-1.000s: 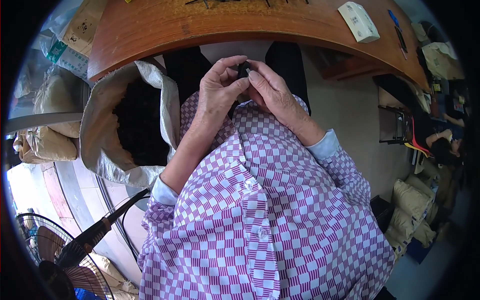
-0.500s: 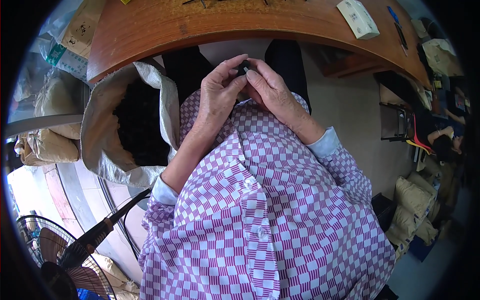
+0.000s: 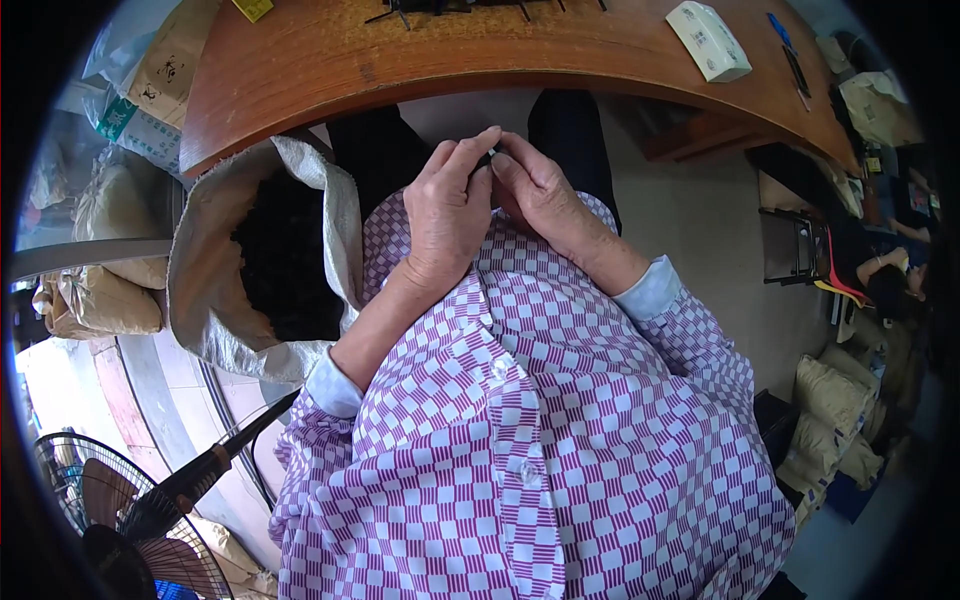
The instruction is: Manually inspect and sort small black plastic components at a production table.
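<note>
My left hand (image 3: 447, 215) and my right hand (image 3: 548, 197) meet above my lap, fingertips together. Between them is a small black piece (image 3: 487, 158), mostly covered by the fingers, so its exact kind does not show. Both hands are closed, thumbs and forefingers pinching it from either side. Left of my left forearm stands an open white woven sack (image 3: 343, 215) with its rim folded out. A heap of small black pieces (image 3: 285, 250) lies inside it.
A wooden table (image 3: 450, 60) spans the far side, bearing thin black pieces (image 3: 404, 18), a tissue pack (image 3: 708, 42) and a blue pen (image 3: 783, 28). A black fan (image 3: 130, 520) stands at lower left. Filled bags (image 3: 832, 392) are stacked at right, near another person (image 3: 890, 275).
My left hand has turned and its fingers now cover more of the black piece. Both hands sit slightly lower in view, and the whole scene has shifted a little downward.
</note>
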A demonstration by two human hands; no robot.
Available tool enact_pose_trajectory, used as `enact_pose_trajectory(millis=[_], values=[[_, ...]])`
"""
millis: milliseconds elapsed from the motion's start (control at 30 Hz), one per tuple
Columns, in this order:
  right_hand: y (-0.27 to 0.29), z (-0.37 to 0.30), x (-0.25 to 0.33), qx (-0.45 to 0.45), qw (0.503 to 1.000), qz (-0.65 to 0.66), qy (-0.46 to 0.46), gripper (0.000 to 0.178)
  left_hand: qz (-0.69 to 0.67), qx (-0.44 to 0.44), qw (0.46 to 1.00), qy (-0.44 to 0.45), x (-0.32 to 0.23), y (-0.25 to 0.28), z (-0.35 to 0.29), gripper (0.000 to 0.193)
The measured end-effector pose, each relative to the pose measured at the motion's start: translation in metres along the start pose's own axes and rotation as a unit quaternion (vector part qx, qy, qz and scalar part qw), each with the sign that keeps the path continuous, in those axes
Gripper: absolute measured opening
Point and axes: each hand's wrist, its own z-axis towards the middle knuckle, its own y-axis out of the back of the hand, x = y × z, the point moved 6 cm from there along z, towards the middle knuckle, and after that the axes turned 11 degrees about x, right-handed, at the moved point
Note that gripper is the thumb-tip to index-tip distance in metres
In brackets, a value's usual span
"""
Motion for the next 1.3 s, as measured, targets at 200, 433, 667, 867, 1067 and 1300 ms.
enact_pose_trajectory(millis=[200,433,667,867,1067,1300], values=[[0.001,0.003,-0.009,0.002,0.992,0.093,-0.085,0.027,0.011,0.004,1.0,0.009,0.011,-0.001,0.0,0.033],[0.013,-0.008,-0.002,-0.01,1.0,-0.013,0.016,0.014,-0.344,0.034,0.933,0.103,0.028,0.002,-0.004,0.031],[0.009,-0.004,0.01,0.009,0.991,0.129,0.032,0.009,-0.634,0.088,0.754,0.151,0.038,-0.006,-0.006,0.029],[0.015,0.003,-0.009,0.057,0.974,0.22,0.01,0.016,-0.623,0.136,0.751,0.172,0.034,-0.018,-0.01,0.035],[0.016,-0.002,-0.018,0.07,0.98,0.187,-0.009,0.011,-0.523,0.162,0.819,0.172,0.031,-0.017,-0.014,0.034],[0.015,-0.001,-0.015,0.035,0.998,-0.008,0.051,0.012,-0.191,0.242,0.946,0.099,0.017,-0.014,-0.011,0.043]])
